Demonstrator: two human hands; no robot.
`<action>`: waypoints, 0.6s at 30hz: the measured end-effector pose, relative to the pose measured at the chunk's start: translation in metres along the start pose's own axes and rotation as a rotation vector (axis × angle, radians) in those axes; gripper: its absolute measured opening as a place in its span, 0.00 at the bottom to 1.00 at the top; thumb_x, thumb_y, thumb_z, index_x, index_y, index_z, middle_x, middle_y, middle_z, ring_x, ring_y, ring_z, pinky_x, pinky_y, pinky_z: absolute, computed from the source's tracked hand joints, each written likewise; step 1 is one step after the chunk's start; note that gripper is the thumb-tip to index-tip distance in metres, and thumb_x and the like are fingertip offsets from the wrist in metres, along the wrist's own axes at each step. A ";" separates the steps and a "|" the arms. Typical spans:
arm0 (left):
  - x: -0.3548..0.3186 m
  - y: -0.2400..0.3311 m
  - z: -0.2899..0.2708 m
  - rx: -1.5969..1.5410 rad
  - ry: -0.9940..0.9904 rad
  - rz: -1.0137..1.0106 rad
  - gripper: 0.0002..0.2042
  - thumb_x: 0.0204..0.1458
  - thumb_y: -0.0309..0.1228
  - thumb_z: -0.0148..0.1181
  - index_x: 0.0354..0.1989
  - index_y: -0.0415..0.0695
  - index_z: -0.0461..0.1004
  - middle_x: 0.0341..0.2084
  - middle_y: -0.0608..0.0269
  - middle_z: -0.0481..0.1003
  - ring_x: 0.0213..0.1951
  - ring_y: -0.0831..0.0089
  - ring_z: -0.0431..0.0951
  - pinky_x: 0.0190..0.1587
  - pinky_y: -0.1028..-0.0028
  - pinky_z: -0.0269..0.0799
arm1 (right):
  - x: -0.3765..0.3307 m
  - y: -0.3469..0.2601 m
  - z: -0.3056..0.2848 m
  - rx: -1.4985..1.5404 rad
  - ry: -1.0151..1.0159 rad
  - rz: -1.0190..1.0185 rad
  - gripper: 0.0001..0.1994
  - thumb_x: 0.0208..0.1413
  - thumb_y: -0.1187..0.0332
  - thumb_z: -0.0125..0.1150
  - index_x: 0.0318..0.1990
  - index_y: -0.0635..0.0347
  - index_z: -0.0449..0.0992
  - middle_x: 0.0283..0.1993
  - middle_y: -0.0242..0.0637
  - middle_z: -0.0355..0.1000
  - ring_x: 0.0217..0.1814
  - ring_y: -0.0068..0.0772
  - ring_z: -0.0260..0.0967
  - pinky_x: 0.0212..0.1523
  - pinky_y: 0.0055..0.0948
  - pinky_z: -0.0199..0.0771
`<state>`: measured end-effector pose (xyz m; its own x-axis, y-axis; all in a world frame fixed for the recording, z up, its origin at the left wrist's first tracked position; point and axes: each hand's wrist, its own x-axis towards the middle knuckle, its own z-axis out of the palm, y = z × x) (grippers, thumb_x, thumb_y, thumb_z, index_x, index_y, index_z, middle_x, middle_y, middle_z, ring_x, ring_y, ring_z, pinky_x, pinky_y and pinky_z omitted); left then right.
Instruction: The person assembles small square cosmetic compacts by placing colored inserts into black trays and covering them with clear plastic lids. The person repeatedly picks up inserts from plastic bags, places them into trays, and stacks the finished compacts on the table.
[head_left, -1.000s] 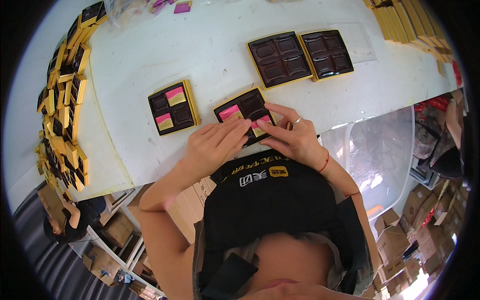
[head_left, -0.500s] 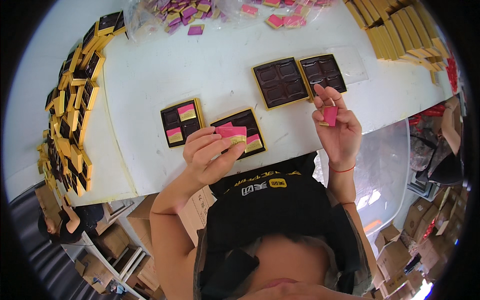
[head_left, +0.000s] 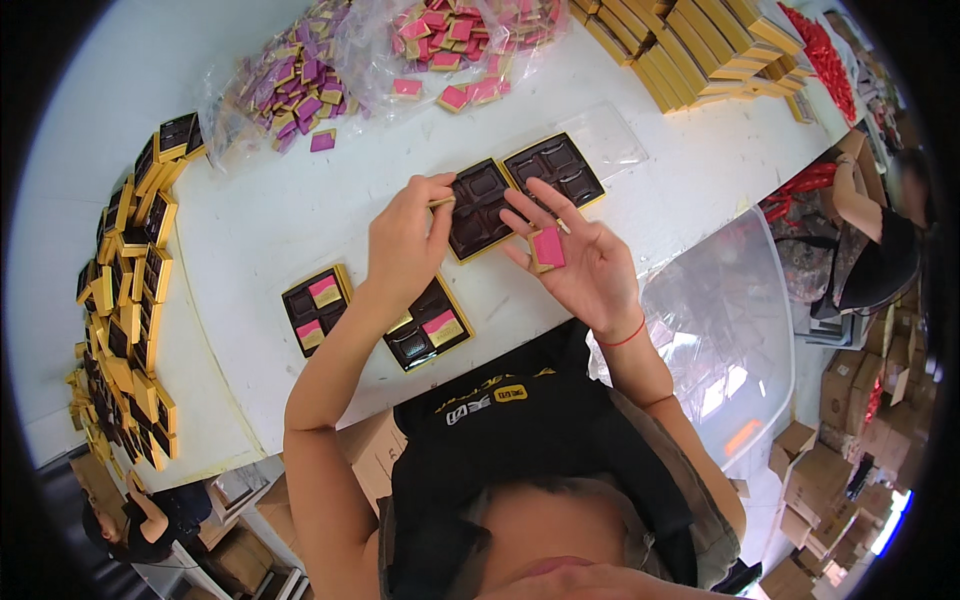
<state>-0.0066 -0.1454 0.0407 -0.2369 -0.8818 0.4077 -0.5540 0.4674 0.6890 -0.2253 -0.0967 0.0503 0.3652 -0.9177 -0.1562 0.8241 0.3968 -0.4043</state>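
My left hand (head_left: 405,240) pinches a small wrapped chocolate (head_left: 441,201), seen edge-on, at the left edge of a gold-rimmed box (head_left: 478,208) with a dark four-well tray. My right hand (head_left: 592,275) is turned palm up, fingers spread, cradling a pink-and-gold wrapped chocolate (head_left: 547,249); a thin edge of perhaps another shows between its fingers. Beyond it lies a second dark-welled box (head_left: 553,170). Nearer me, a box (head_left: 425,345) holds pink-and-gold pieces, partly hidden by my left forearm. To its left, another box (head_left: 290,297) holds two such pieces in diagonal wells.
Clear plastic bags hold purple pieces (head_left: 300,100) and pink pieces (head_left: 460,30) at the back. Gold boxes (head_left: 690,50) are stacked back right. Many boxes (head_left: 130,300) pile along the left. A translucent bin (head_left: 715,340) stands right. Other people (head_left: 880,230) are off to both sides.
My left hand has moved from the nearer box to the empty-welled box farther back. My right hand has opened wider, its piece lying across the fingers. The whole view has shifted.
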 end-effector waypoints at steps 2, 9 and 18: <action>0.006 0.001 0.009 -0.004 -0.061 -0.087 0.06 0.57 0.20 0.56 0.39 0.39 0.66 0.49 0.50 0.77 0.46 0.61 0.81 0.47 0.69 0.76 | -0.002 -0.001 -0.005 -0.105 0.006 -0.017 0.26 0.65 0.71 0.43 0.70 0.67 0.51 0.73 0.53 0.48 0.75 0.53 0.46 0.72 0.45 0.56; 0.011 -0.018 0.028 0.235 0.043 0.208 0.11 0.51 0.19 0.58 0.42 0.42 0.70 0.48 0.59 0.76 0.47 0.59 0.78 0.44 0.66 0.76 | -0.012 -0.017 -0.022 -0.075 -0.078 0.032 0.25 0.63 0.74 0.50 0.68 0.66 0.57 0.71 0.51 0.53 0.64 0.43 0.66 0.39 0.20 0.76; -0.009 -0.009 0.006 0.284 -0.068 0.070 0.24 0.47 0.31 0.68 0.55 0.47 0.72 0.52 0.60 0.76 0.53 0.56 0.74 0.59 0.61 0.67 | -0.006 -0.010 -0.039 -0.813 0.084 -0.424 0.14 0.58 0.79 0.56 0.52 0.63 0.78 0.58 0.39 0.66 0.42 0.24 0.73 0.28 0.16 0.68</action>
<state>-0.0040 -0.1415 0.0275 -0.3302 -0.8546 0.4007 -0.7332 0.4996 0.4613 -0.2529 -0.0959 0.0198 0.0429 -0.9943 0.0977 0.3125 -0.0795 -0.9466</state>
